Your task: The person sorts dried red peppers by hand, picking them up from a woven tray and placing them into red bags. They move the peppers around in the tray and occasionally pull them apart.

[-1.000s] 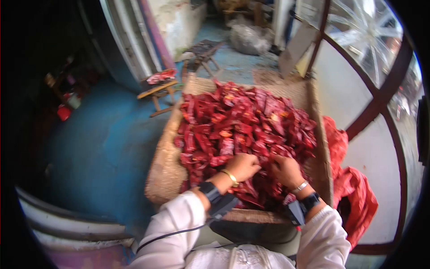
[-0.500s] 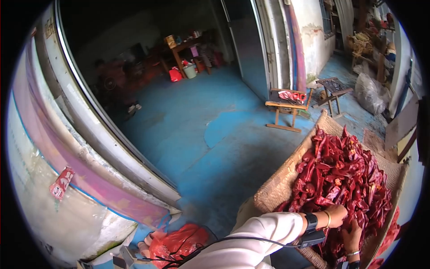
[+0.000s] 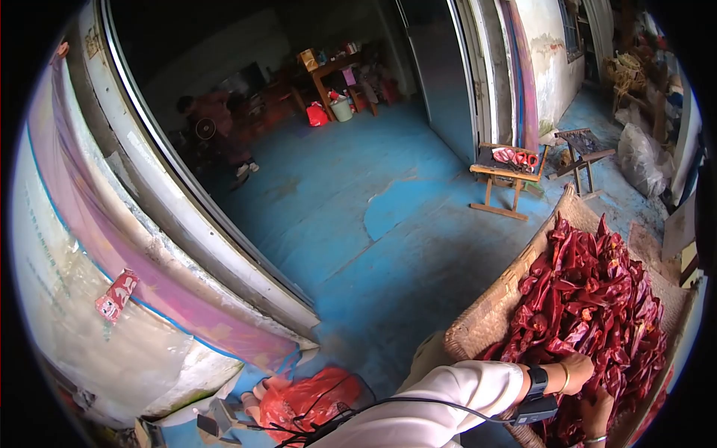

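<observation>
Dried red chili peppers lie heaped in a large woven basket at the lower right. My left hand, with a gold bracelet and a black wrist device, is curled down onto the near side of the heap. Close beside it my right hand, wearing a silver bracelet, is bent in among the peppers. Both hands look closed on chili peppers, though the fingertips are largely hidden.
A small folding stool with red-handled scissors stands beyond the basket, near a second stool. A red plastic bag lies at the bottom. Through the doorway, a person sits in the dark room.
The whole scene has shifted right and slightly in the frame as my head turned. Both hands stay at the near side of the chili heap.
</observation>
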Motion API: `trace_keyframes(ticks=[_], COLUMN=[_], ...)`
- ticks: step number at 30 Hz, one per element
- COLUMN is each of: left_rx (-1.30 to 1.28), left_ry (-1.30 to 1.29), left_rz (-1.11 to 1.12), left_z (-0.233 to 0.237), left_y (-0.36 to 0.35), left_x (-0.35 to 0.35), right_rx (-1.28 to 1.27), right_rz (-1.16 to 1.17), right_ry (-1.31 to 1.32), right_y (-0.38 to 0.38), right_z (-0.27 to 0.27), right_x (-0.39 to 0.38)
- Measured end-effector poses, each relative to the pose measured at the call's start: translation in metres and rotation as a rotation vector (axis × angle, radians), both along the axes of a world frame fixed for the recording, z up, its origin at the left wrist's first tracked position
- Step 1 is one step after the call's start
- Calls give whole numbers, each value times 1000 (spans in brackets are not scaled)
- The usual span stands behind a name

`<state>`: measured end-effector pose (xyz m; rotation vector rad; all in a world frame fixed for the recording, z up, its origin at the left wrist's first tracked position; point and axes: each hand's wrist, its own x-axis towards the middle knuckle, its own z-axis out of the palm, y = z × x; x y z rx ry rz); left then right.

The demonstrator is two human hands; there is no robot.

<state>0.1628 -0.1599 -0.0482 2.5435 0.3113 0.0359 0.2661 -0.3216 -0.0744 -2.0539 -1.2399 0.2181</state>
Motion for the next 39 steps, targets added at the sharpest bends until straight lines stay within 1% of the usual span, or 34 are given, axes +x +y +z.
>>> trace_keyframes(ticks=[2, 4, 7, 9, 11, 13, 14, 15, 16, 17, 18, 19, 20, 21, 23, 25, 27, 28, 29, 31, 32, 34, 37, 39], left_rx=[2, 6, 33, 16, 40, 2, 24, 36, 3, 18, 41, 67, 101, 104, 120, 127, 130, 127, 125, 113, 95, 84, 27, 42], left_ry=[-11, -22, -26, 3, -40, -53, -99, -95, -69, -78, -70, -44, 10, -17, -8, -14, 5, 19, 33, 39, 22, 48, 25, 23], left_rz=[-7, -15, -6, 4, 0, 10, -22, -52, -38, -37, -66, -101, -110, -140, -152, -128, -128, -138, -143, -127, -120, -124, -133, -150], left_z=[-4, -6, -8, -10, -10, -2, 5, 15, 18, 14, 16, 19, 19, 21, 16, 17, 18, 21, 24, 24, 24, 25, 20, 25], left_y=[0, 0, -3, -3, -1, 0, 4, 7, 9, 9, 10, 12, 12, 14, 13, 13, 13, 13, 13, 14, 14, 13, 15, 15], left_x=[0, 0, 3, 4, 3, -1, -6, -11, -12, -11, -12, -12, -11, -11, -9, -8, -8, -9, -9, -9, -9, -7, -8, -10], right_rx=[13, 135, 69, 68, 63, 154, 107, 58, 80, 105, 91, 36, 45, -21, 33, 92, 144, 154, 160, 200, 217, 207, 214, 376], right_rz=[23, -35, -42, -43, -45, -65, -76, -109, -128, -170, -169, -174, -168, -165, -192, -141, -188, -152, -169, -136, -121, -133, -153, -214], right_ry=[-3, -49, -43, -37, -34, 224, 258, 289, 384, 361, 284, 239, 227, 190, 339, 487, 733, 813, 813, 961, 995, 975, 955, 876], right_y=[0, -1, 0, -4, -4, -12, -8, 5, 10, 10, 2, 2, 1, -1, -2, -1, 0, -2, -3, -3, -4, -7, -14, -27], right_z=[3, 4, 14, 9, -1, -15, 5, 37, 60, 54, 37, 47, 46, 50, 50, 56, 63, 61, 63, 66, 65, 67, 94, 118], right_x=[3, 7, 5, 9, 18, 28, 17, -3, -20, -21, -10, -12, -11, -9, -9, -8, -9, -5, -4, -5, -4, -1, -4, -9])
